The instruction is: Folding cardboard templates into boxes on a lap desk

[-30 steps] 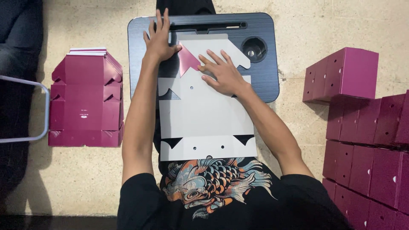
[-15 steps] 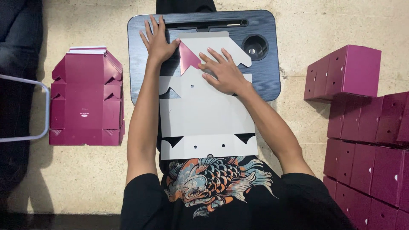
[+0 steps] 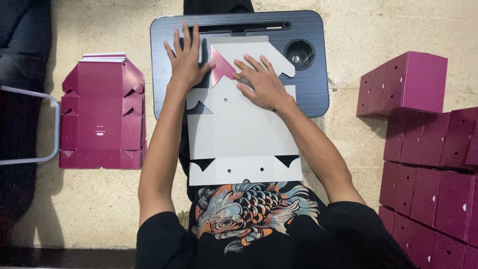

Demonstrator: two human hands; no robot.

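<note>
Pressing both palms flat, fingers spread, my left hand (image 3: 186,62) and right hand (image 3: 261,82) pin a white die-cut cardboard blank (image 3: 241,134) on the dark lap tray (image 3: 308,89). It looks light, stiff, creasable; best held by its edges near the maroon folded corner (image 3: 220,70).

Left hand (image 3: 186,62): shifts down from the tray's far edge onto the folded magenta flap (image 3: 220,71). Right hand (image 3: 264,84): moves up beside that flap.
</note>
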